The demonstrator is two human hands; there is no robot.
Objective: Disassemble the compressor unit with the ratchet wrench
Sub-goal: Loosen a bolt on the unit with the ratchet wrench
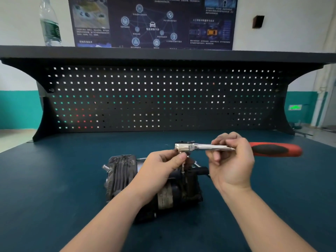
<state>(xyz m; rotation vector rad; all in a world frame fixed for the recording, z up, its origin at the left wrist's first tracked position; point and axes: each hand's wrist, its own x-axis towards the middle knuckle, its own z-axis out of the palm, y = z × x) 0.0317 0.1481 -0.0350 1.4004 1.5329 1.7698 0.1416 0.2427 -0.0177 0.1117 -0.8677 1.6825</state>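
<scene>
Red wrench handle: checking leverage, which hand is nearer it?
Right. The right hand holds the ratchet wrench's metal shaft just beside the red handle; the left hand pinches under its head.

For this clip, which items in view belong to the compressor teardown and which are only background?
Part of the job:
- ratchet wrench, shaft held by the right hand
- bit under the wrench head, with the left hand pinching at the head
- compressor unit on the bench

Just lying about:
- water bottle on the shelf
- pegboard
- wall poster
</scene>
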